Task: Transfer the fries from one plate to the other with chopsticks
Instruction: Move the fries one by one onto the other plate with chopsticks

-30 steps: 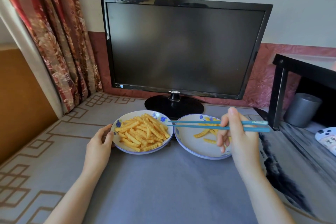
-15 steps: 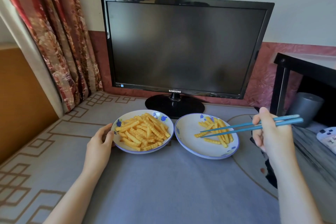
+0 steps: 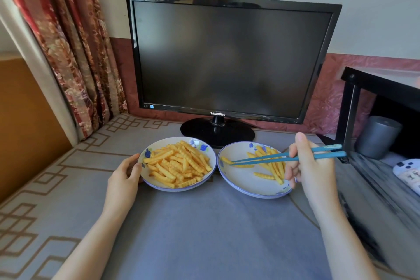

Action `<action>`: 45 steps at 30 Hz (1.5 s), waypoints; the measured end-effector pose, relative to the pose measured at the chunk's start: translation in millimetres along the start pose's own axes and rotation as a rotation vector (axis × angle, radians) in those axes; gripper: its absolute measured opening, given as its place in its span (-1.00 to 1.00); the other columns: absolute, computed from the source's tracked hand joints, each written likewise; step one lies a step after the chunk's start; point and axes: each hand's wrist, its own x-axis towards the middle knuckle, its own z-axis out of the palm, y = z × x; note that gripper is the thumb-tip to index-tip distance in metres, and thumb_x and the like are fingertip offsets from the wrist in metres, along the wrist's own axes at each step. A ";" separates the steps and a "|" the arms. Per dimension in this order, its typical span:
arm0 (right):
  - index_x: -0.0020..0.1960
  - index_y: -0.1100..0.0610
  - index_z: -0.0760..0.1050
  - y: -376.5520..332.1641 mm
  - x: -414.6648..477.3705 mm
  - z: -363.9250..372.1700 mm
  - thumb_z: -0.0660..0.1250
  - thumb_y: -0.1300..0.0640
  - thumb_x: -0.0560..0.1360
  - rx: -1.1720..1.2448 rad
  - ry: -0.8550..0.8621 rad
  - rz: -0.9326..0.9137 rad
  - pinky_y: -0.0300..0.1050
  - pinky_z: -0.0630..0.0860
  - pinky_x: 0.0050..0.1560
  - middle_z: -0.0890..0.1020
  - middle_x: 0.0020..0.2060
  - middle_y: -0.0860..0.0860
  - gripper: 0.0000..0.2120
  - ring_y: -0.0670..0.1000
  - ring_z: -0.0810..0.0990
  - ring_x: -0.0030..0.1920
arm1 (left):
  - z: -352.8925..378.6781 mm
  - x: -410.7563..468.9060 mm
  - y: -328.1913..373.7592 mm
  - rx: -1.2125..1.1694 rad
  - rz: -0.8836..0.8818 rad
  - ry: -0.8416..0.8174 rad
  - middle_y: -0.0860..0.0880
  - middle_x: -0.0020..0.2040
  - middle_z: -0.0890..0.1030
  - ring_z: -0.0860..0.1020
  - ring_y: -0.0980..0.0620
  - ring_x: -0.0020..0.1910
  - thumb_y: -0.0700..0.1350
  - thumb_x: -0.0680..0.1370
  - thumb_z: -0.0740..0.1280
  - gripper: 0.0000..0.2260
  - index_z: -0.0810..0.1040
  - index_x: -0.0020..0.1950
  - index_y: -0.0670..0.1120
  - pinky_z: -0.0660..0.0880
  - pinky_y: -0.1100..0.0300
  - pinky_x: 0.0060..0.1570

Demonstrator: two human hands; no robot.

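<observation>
Two white plates with blue flowers stand side by side on the grey mat. The left plate [image 3: 159, 185] carries a big heap of crinkle fries [image 3: 179, 163]. On the right plate [image 3: 241, 183] lie several fries [image 3: 270, 166]. My left hand [image 3: 123, 176] grips the left plate's left rim. My right hand [image 3: 310, 166] holds a pair of blue chopsticks [image 3: 272, 157] over the right plate. Their tips point left and nearly meet above the plate's left side, with no fry between them.
A black monitor [image 3: 227, 59] on a round stand [image 3: 217, 132] stands right behind the plates. A patterned curtain [image 3: 68, 41] hangs at the left. At the right are a black shelf [image 3: 354, 107], a grey cylinder [image 3: 376, 136] and a white remote [image 3: 409, 171].
My right hand swung the chopsticks right, away from the left plate to beyond the right plate's edge, then back left over the right plate. My left hand has not moved.
</observation>
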 end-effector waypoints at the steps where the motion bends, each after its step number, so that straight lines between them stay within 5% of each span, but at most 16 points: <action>1: -0.32 0.23 0.35 0.3 -0.6 1.7 0.14 0.04 0.63 0.000 -0.018 -0.006 -0.33 0.21 -0.63 0.40 -0.66 0.14 -0.60 0.03 0.29 -0.70 | -0.2 -0.3 0.3 0.000 -0.001 -0.001 -0.05 0.13 0.61 0.60 -0.08 0.06 -0.15 0.63 0.18 -0.71 0.50 0.33 -0.09 0.39 0.25 -0.11; 8: -0.29 0.24 0.36 0.1 5.8 -12.1 0.14 0.07 0.63 -0.003 -0.013 0.008 -0.35 0.13 -0.65 0.37 -0.66 0.17 -0.63 -0.01 0.23 -0.72 | -0.3 -1.9 3.2 -0.002 -0.012 0.010 -0.02 0.09 0.61 0.61 -0.06 0.00 -0.16 0.62 0.19 -0.72 0.52 0.30 -0.08 0.42 0.14 0.02; 27: -0.32 0.17 0.31 -5.0 -4.7 1.1 0.14 0.02 0.63 0.102 0.141 0.002 -0.30 0.20 -0.62 0.39 -0.66 0.10 -0.62 0.05 0.26 -0.69 | -0.9 -4.4 6.5 -0.011 -0.005 -0.001 0.00 0.05 0.59 0.58 0.04 -0.11 -0.17 0.63 0.17 -0.71 0.49 0.33 -0.10 0.40 0.30 -0.16; 33: -0.34 0.16 0.29 -13.3 -25.3 30.1 0.12 0.08 0.63 0.186 0.095 0.003 -0.31 0.27 -0.57 0.36 -0.68 0.05 -0.62 0.02 0.27 -0.67 | -0.1 -3.7 5.9 -0.020 -0.004 -0.001 -0.05 0.09 0.60 0.59 -0.03 -0.05 -0.19 0.63 0.17 -0.72 0.49 0.32 -0.10 0.41 0.19 -0.05; 37: -0.36 0.14 0.31 -10.6 -35.5 46.7 0.13 0.07 0.63 0.189 0.042 -0.007 -0.12 0.29 -0.47 0.37 -0.67 0.06 -0.61 0.06 0.30 -0.67 | -0.4 -2.3 2.9 -0.026 -0.005 -0.003 -0.06 0.09 0.61 0.60 -0.06 -0.01 -0.18 0.62 0.18 -0.72 0.50 0.31 -0.09 0.42 0.15 -0.02; 45: -0.36 0.19 0.35 -7.0 -42.8 53.9 0.12 0.13 0.64 0.138 -0.092 -0.060 -0.27 0.26 -0.57 0.41 -0.63 0.21 -0.60 0.11 0.31 -0.65 | 0.0 -0.4 1.3 -0.009 -0.015 -0.004 -0.04 0.08 0.61 0.61 -0.08 0.00 -0.17 0.62 0.19 -0.72 0.50 0.31 -0.09 0.41 0.16 -0.03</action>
